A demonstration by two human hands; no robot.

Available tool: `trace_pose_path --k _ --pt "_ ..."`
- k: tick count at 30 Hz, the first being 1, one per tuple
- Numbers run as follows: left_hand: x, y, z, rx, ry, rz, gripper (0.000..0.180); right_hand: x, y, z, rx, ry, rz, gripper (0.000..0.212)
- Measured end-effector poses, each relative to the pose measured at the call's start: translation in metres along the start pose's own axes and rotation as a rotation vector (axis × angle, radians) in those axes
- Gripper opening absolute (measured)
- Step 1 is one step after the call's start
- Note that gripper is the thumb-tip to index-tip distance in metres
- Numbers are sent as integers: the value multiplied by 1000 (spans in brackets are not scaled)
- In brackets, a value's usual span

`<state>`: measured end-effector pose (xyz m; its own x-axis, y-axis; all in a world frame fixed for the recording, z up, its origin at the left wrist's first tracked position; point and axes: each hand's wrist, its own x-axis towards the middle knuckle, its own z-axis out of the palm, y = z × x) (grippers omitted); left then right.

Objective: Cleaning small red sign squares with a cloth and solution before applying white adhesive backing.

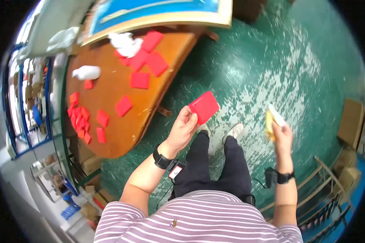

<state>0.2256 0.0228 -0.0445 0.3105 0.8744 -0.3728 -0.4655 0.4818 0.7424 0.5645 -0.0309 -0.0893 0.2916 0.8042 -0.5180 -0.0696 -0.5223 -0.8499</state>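
Observation:
My left hand (180, 130) pinches a flat red rectangular piece (205, 107) by its near left edge, thumb on top, in front of my body. Off to the right, my right hand (283, 139) is closed around a yellow-and-white cloth-like thing (269, 123); it is slightly blurred and its exact kind is unclear. The two hands are well apart. Left of my left hand, a brown wooden table (117, 141) bears several similar loose red pieces (123, 106) and a cluster of smaller red ones (79, 118).
On the table are a white bottle (86, 72) and a crumpled white cloth or tissue (126, 44). A blue panel with a pale frame (158, 20) rests at its far end. Cardboard boxes (350, 121) and a wooden rack (328, 178) stand at right. The green floor (239, 69) is worn.

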Motion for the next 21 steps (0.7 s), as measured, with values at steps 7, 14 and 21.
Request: trace_pose_path --k 7,14,21 --pt "-109 83 -17 -50 47 360 19 -138 -139 251 -246 -426 -1008 29" --pt "-192 149 -121 -126 242 390 19 -152 -133 394 -498 -362 -1041 15" --pt "-184 125 -280 -319 461 417 13 -95 -64 394 -447 -330 -430 32"
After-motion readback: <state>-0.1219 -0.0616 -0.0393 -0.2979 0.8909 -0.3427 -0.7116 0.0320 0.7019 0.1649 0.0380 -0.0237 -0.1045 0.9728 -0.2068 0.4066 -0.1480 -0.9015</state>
